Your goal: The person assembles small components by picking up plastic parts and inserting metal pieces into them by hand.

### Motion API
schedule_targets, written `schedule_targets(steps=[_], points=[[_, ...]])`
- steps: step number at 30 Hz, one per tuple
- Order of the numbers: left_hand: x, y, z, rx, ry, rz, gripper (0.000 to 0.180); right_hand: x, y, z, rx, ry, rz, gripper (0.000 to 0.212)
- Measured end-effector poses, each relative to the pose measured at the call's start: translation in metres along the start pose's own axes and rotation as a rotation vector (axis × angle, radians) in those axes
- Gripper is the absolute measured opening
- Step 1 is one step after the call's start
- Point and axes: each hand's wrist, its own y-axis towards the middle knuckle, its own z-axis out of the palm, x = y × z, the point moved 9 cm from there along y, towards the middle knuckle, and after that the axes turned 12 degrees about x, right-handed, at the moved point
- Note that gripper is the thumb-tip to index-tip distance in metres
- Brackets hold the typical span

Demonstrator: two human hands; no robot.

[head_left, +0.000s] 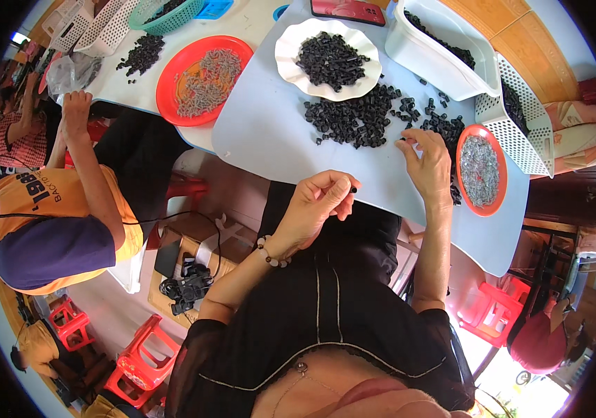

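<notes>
Face [399, 406], then hands [317, 202] in apparent pinches

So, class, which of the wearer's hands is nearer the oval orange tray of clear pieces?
Right. The right hand is just left of the tray; the left hand is much farther left and lower in the picture.

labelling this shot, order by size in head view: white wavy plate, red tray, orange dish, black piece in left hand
1. white wavy plate and red tray: look alike, unranked
2. orange dish
3. black piece in left hand
</notes>
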Motion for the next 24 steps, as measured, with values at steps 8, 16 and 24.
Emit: schedule_targets(steps=[8,16,24], points=[[0.004,0.002,0.002,0.043,-0.014,-0.029,0.023,-0.009,-0.007,-0.009,-0.022,0.037,0.042,0.019],[0.012,0.005,0.002,0.058,0.033,-0.058,0.022,-0.104,-0.045,-0.081,-0.125,-0.068,0.314,0.017],[0.015,0.012,0.017,0.083,0.135,-0.060,0.020,-0.149,-0.054,-0.082,-0.102,-0.273,0.382,0.018]])
